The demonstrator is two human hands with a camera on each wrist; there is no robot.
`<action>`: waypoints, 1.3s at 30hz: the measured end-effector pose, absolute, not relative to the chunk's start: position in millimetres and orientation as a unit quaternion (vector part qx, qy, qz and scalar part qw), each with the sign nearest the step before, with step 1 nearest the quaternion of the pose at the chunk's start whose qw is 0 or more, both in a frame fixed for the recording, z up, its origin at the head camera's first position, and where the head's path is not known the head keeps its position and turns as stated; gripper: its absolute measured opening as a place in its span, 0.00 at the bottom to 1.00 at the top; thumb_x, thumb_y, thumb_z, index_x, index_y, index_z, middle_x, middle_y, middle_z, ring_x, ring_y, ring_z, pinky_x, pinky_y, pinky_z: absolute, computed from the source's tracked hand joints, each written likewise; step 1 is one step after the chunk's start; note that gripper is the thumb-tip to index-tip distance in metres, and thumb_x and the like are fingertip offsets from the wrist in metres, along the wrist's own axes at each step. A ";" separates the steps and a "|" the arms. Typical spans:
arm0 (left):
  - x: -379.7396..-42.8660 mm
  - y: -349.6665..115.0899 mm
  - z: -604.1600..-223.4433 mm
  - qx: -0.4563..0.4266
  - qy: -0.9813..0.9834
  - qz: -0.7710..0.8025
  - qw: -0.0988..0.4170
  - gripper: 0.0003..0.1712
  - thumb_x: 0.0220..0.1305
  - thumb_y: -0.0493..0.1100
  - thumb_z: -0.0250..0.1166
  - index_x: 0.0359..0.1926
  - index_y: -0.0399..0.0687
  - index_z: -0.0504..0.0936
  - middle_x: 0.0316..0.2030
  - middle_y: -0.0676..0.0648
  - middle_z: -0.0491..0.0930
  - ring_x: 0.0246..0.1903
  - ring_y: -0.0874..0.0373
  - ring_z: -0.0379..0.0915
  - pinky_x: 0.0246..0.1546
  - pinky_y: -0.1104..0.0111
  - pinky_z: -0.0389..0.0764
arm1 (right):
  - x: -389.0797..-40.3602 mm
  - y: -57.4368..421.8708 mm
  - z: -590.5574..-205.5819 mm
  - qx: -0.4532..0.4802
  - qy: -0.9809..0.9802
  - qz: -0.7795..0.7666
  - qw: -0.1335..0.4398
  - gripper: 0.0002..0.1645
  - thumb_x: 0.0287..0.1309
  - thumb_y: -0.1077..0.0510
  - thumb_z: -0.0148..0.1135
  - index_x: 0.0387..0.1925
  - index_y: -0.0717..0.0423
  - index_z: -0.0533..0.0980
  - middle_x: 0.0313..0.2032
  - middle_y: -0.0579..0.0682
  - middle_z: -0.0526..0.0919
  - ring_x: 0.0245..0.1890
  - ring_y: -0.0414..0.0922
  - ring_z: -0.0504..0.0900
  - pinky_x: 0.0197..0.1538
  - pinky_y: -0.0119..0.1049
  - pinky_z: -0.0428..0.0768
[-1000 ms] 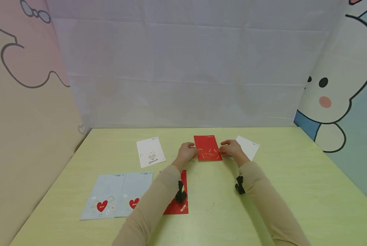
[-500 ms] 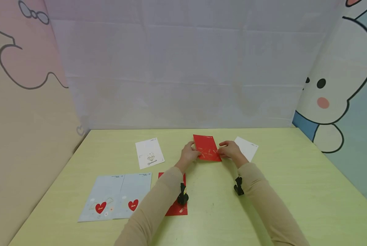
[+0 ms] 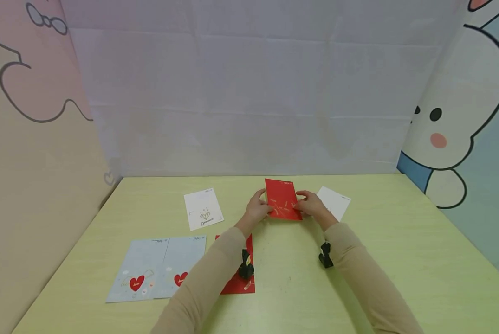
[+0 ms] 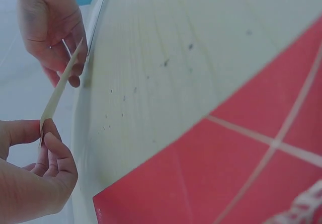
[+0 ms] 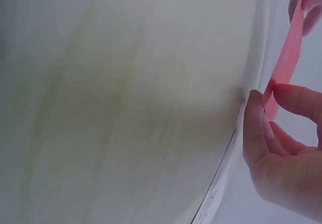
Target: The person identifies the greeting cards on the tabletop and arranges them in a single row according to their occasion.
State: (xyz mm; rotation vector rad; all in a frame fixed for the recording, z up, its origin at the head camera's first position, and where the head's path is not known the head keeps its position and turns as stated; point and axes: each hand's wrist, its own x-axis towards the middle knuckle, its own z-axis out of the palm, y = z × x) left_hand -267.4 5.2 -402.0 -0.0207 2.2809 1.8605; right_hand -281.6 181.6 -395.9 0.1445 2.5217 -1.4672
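For the red card (image 3: 281,199): raised from lying flat on the table (image 3: 295,260) a second ago to a tilt, far edge up, and now pinched at opposite side edges by left hand (image 3: 255,208) and right hand (image 3: 313,206).

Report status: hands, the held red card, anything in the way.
Left hand and right hand pinching opposite sides of red card. Card tilted, far edge raised. White card partly hidden by right hand; nothing visibly blocking.

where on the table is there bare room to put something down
Widest: table between right sleeve and right edge. Narrower: between the sleeves, nearer than the held red card. Crowded: left front, with light-blue heart-printed paper, left sleeve and partly hidden red card.
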 end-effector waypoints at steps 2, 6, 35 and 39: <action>-266.8 4.1 -401.9 -0.001 0.767 0.633 0.104 0.38 0.55 0.32 0.59 0.65 0.46 0.54 0.31 0.44 0.72 0.22 0.59 0.68 0.23 0.70 0.72 | -280.9 181.2 -395.6 0.044 0.858 -0.500 0.106 0.34 0.53 0.67 0.54 0.62 0.64 0.55 0.47 0.63 0.69 0.39 0.50 0.73 0.34 0.33 0.74; -265.1 1.3 -401.0 0.012 0.763 0.637 0.109 0.37 0.56 0.32 0.58 0.65 0.47 0.54 0.32 0.44 0.73 0.23 0.58 0.70 0.25 0.70 0.72 | -278.8 181.2 -394.6 0.035 0.855 -0.508 0.099 0.35 0.53 0.67 0.54 0.62 0.63 0.55 0.47 0.64 0.70 0.38 0.49 0.74 0.31 0.31 0.74; -242.9 -19.5 -392.5 0.099 0.818 0.561 0.074 0.36 0.54 0.33 0.61 0.63 0.41 0.58 0.31 0.46 0.75 0.25 0.58 0.76 0.28 0.69 0.76 | -247.9 189.0 -385.3 -0.042 0.840 -0.529 0.110 0.33 0.54 0.67 0.56 0.60 0.68 0.57 0.44 0.64 0.70 0.34 0.48 0.76 0.39 0.40 0.76; -235.7 -22.6 -391.4 0.111 0.815 0.563 0.082 0.35 0.54 0.33 0.61 0.63 0.41 0.59 0.31 0.46 0.76 0.24 0.58 0.76 0.27 0.68 0.76 | -239.6 191.5 -383.6 -0.059 0.836 -0.534 0.113 0.32 0.54 0.68 0.55 0.60 0.69 0.56 0.43 0.64 0.71 0.34 0.48 0.77 0.40 0.41 0.76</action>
